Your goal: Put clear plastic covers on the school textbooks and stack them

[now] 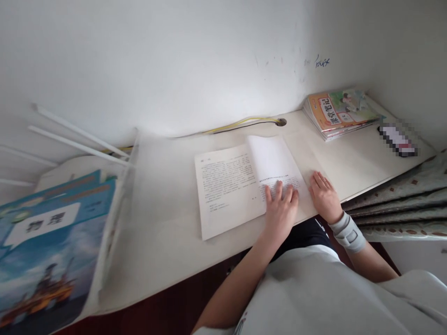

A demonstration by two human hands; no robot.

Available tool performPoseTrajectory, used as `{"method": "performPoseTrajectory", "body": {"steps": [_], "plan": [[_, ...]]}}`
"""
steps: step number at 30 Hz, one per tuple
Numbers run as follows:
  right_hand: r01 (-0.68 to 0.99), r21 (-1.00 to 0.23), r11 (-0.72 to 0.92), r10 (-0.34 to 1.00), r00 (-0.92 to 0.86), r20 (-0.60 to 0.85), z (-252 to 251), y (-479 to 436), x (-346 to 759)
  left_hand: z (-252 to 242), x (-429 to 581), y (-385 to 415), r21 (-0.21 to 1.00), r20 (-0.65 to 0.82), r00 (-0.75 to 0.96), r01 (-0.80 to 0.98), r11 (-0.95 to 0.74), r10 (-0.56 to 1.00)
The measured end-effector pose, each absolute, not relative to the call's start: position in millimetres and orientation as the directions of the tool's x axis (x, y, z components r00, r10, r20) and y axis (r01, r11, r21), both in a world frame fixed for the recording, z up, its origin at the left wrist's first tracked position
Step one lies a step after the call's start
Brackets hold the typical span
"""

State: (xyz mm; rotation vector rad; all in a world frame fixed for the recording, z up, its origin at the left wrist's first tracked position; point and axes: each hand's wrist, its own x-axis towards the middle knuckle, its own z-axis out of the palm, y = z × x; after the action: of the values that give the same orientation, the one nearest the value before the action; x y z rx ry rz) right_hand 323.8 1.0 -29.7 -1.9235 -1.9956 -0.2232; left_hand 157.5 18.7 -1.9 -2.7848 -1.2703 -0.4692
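Observation:
An open book with printed pages lies on the pale desk in the middle of the head view. My left hand rests on the lower part of its right page, fingers spread, holding nothing. To the right, my right hand lies flat at the desk's front edge, just beside the page, with its fingers stretched out and nothing in them. A grey band wraps the right wrist. The upper part of the right page is mostly blank.
Blue-covered books lie at the far left near white rack bars. At the back right are a stack of booklets and a blurred-out phone-like object. Cables run along the wall to a desk hole. A curtain hangs right.

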Motion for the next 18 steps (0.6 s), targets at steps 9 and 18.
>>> {"method": "performPoseTrajectory", "body": {"steps": [9,18], "plan": [[0.978,-0.202,0.056,0.919,0.029,0.394,-29.3,4.2,332.9,-1.0,166.4,19.4,0.108,0.262,0.597,0.763,-0.638,0.758],[0.981,-0.176,-0.08,0.889,0.15,0.433,-10.5,4.3,325.0,1.3,164.8,19.3,0.104,0.246,0.604,0.761,-0.64,0.758]]}}
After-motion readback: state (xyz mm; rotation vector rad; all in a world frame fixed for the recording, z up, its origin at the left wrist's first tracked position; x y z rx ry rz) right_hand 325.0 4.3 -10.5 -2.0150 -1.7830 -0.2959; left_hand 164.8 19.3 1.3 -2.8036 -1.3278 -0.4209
